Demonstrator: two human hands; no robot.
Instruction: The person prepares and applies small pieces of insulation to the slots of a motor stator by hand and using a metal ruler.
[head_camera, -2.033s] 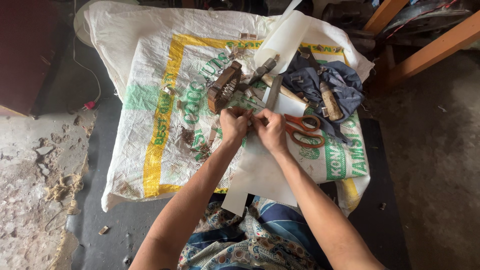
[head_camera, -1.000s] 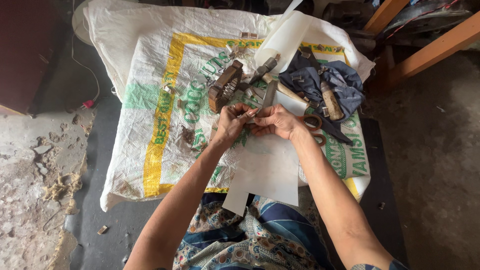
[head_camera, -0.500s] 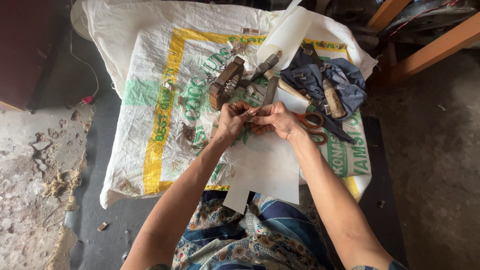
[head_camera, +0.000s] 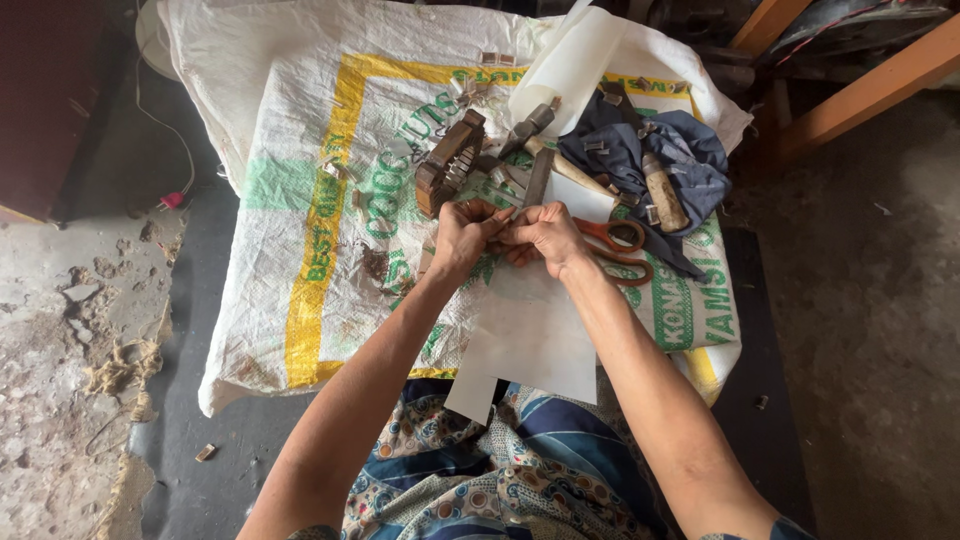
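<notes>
Since a moment ago both hands have drawn closer together over the woven sack (head_camera: 300, 200). Below them the white sheet (head_camera: 530, 340) runs lengthwise toward the lap. Left hand (head_camera: 462, 235) and right hand (head_camera: 545, 235) meet fingertip to fingertip, each grip pinched on a small piece between them, too small to identify. Orange-handled scissors (head_camera: 620, 250) lie just right.

Soft, even daylight fills the view with only faint shadows and no glare, the centre stays sharp, the top corners fall dim, and wide-angle distortion bends the edges.
</notes>
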